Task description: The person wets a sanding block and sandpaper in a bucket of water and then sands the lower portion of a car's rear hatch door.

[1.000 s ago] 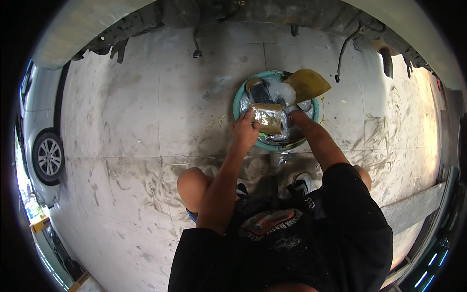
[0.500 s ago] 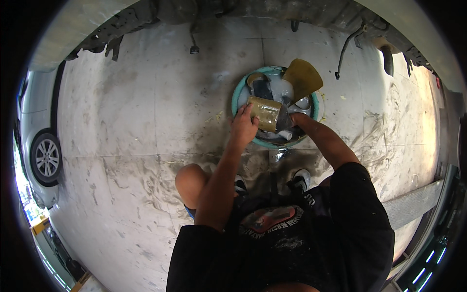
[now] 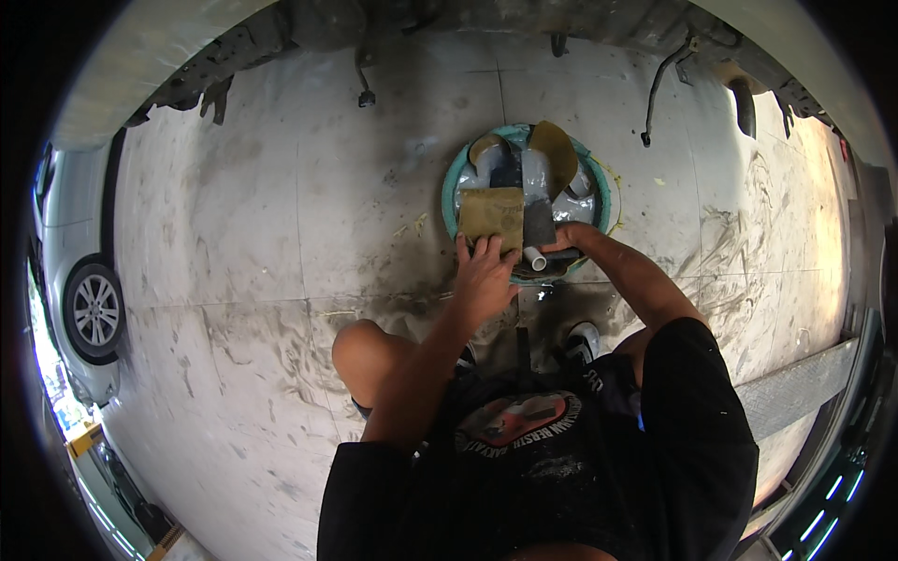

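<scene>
A teal basin (image 3: 604, 192) of cloudy liquid holds several yellow-brown and dark grey sheets. My left hand (image 3: 483, 276) spreads its fingers over the lower edge of a flat, squarish yellow-brown sheet (image 3: 490, 210), fingertips touching it. My right hand (image 3: 573, 238) is at the right edge of an upright-lying dark grey sheet (image 3: 539, 222), gripping it, its fingertips partly hidden. A short white tube (image 3: 534, 260) lies below the sheets. A rounded yellow-brown sheet (image 3: 554, 150) stands at the back of the basin.
A vehicle underside (image 3: 393, 17) with hanging brackets and hoses spans the top. A silver car (image 3: 70, 224) stands at the left. A patterned metal plank (image 3: 795, 388) lies at the right. The person's knees and shoes are below the basin on the stained tiled floor (image 3: 224, 262).
The flat sheet under my left hand and that hand have shifted toward me. The dark grey sheet at my right hand shows more fully. The large back sheet has swung leftward, more upright.
</scene>
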`<state>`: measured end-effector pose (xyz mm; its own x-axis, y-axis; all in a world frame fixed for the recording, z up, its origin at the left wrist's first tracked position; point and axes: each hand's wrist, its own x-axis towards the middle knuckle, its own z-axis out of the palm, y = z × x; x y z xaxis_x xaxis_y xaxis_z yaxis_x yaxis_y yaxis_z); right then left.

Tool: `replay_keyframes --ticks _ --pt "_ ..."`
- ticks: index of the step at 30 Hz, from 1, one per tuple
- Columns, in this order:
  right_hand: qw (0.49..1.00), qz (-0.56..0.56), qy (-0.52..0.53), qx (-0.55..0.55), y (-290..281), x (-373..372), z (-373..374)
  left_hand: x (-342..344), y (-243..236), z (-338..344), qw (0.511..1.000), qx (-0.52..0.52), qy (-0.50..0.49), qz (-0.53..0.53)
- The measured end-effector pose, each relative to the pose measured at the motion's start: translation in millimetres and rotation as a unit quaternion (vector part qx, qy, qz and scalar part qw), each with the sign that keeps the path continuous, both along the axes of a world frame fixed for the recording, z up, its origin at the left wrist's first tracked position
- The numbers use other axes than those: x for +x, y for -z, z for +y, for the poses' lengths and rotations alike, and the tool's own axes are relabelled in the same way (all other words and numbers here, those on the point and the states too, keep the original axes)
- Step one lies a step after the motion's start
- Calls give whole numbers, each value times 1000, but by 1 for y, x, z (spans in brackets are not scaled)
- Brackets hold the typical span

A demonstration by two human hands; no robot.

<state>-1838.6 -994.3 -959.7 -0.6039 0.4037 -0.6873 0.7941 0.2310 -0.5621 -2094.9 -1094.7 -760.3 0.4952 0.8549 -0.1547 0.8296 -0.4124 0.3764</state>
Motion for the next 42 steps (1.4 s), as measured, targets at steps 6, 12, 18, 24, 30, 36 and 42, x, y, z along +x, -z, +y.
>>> replay_keyframes --ticks 6,12,18,24,30,36,42 --pt "993 23 24 -110 23 2 19 7 21 19 995 30 -49 -83" --pt "862 174 320 -353 11 42 27 2 22 49 957 -48 -213 -192" --pt "832 217 361 -361 -109 18 23 -7 24 63 924 -84 -284 -244" --pt "747 221 451 -436 -169 15 23 -13 22 71 887 11 -324 -329" --pt "766 280 465 -344 -149 25 28 -12 10 74 897 3 -341 -282" --pt "830 223 508 -64 -136 31 31 -13 13 76 890 65 -342 -296" --pt "859 199 427 200 -158 25 29 -13 6 80 871 50 -370 -318"
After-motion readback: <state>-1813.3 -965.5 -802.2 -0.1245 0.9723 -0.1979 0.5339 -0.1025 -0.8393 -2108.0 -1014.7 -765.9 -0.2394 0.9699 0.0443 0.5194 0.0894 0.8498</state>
